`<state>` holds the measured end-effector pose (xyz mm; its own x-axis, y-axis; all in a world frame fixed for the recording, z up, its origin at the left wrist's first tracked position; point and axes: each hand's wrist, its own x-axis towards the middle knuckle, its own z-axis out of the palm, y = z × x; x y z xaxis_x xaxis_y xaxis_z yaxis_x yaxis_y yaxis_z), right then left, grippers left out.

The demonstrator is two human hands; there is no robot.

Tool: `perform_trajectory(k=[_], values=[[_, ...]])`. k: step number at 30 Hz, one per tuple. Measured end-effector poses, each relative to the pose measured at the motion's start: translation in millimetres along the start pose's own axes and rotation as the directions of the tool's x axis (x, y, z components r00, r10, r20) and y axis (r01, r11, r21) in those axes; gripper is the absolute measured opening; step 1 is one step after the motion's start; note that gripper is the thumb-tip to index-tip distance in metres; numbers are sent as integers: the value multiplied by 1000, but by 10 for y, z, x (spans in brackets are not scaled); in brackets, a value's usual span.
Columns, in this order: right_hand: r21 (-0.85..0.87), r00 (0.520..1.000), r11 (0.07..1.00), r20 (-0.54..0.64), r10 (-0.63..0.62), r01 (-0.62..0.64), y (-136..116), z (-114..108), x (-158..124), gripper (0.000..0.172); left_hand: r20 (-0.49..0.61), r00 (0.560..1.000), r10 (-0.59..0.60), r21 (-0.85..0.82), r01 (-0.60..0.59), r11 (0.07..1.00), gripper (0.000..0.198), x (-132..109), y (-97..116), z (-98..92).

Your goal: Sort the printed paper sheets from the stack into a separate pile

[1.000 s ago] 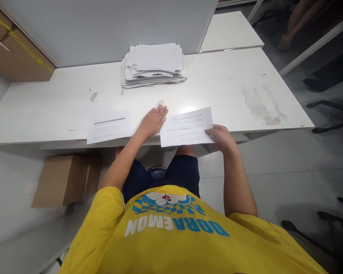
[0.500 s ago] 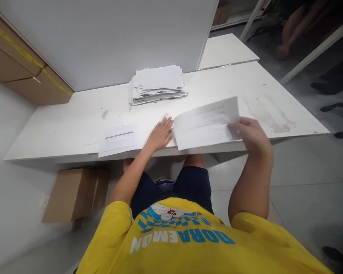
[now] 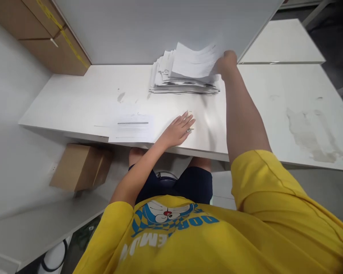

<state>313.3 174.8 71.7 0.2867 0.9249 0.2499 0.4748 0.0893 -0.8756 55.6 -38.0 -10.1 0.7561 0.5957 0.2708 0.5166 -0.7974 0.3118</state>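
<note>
My right hand [image 3: 228,64] reaches to the back of the desk and grips the right edge of a sheet of paper [image 3: 193,61], which curves over the top of a thick paper stack [image 3: 185,88]. My right fingertips are partly hidden and blurred. My left hand [image 3: 177,132] lies flat on the desk with its fingers stretched. Under and beside those fingers a small pale item with a shiny metal part [image 3: 189,130] peeks out; I cannot make out what it is. Left of that hand, a printed sheet [image 3: 131,131] rests at the desk's front edge.
The white desk [image 3: 82,99] backs onto a grey panel [image 3: 165,30]. Cardboard boxes [image 3: 68,53] with yellow tape stand at the back left, and another cardboard box [image 3: 71,167] sits below the desk. A stain [image 3: 314,133] marks the right side.
My right hand has carried the sheet from the desk's front up and back onto the stack. My left hand stays flat on the small item. The camera view has shifted.
</note>
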Motion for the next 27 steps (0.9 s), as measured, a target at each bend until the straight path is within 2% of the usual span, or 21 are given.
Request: perform_trajectory(k=[3, 6, 8, 10, 11, 12, 13, 14, 16, 17, 18, 19, 21, 22, 23, 24, 25, 26, 27], values=[[-172, 973, 960, -110, 204, -221, 2, 89, 39, 29, -7, 1000, 4, -38, -4, 999, 56, 0, 12, 42], [-267, 938, 906, -211, 276, -327, -121, 154, -138, 15, 0, 1000, 11, -66, -11, 998, 59, -17, 41, 66], [-342, 929, 875, -266, 258, -341, -276, 229, -336, 36, 7, 1000, 1, -76, 0, 997, 60, -22, 58, 59], [-425, 970, 875, -169, 177, -233, -473, 377, -599, 49, 10, 1000, -13, -90, 14, 996, 59, -2, 55, 31], [-449, 990, 882, -62, 129, -143, -571, 490, -754, 50, 13, 1000, -17, -100, 19, 995, 59, 20, 47, 11], [-446, 992, 895, 99, 74, -23, -659, 629, -921, 47, 22, 1000, -21, -111, 23, 994, 58, 47, 38, -8], [-417, 970, 905, 242, 27, 79, -729, 792, -1098, 43, 30, 999, -30, -122, 33, 992, 57, 73, 34, -25], [-384, 927, 909, 375, -8, 163, -775, 970, -1280, 40, 31, 998, -47, -135, 51, 989, 55, 89, 44, -33], [-307, 722, 857, 684, -105, 414, -790, 1318, -1637, 56, -19, 990, -136, -180, 131, 975, 51, 44, 140, -9], [-272, 625, 826, 771, -120, 494, -767, 1461, -1806, 66, -72, 974, -214, -211, 195, 958, 48, -39, 238, 26], [-247, 555, 797, 822, -129, 552, -733, 1566, -1964, 75, -132, 946, -295, -238, 259, 936, 46, -171, 369, 78], [-238, 520, 774, 843, -135, 587, -695, 1627, -2111, 83, -204, 890, -408, -292, 343, 893, 44, -352, 523, 145], [-245, 524, 748, 837, -158, 616, -630, 1618, -2373, 91, -265, 812, -519, -318, 435, 842, 42, -826, 825, 312], [-239, 528, 745, 831, -175, 623, -602, 1561, -2492, 91, -281, 724, -630, -429, 493, 757, 43, -1088, 927, 397], [-226, 526, 752, 830, -184, 619, -574, 1482, -2604, 89, -263, 592, -762, -578, 536, 615, 42, -1345, 974, 465], [-204, 527, 760, 825, -206, 617, -544, 1394, -2713, 86, -195, 416, -888, -745, 526, 410, 41, -1580, 957, 500], [-194, 533, 763, 816, -223, 617, -512, 1304, -2816, 83, -63, 240, -969, -891, 423, 163, 41, -1782, 882, 490], [-187, 533, 761, 813, -236, 622, -480, 1220, -2914, 81, 91, 111, -990, -965, 257, -60, 43, -1944, 763, 428], [-182, 534, 753, 807, -253, 632, -452, 1145, -3004, 79, 128, 100, -987, -976, 192, -107, 46, -2064, 617, 318]])
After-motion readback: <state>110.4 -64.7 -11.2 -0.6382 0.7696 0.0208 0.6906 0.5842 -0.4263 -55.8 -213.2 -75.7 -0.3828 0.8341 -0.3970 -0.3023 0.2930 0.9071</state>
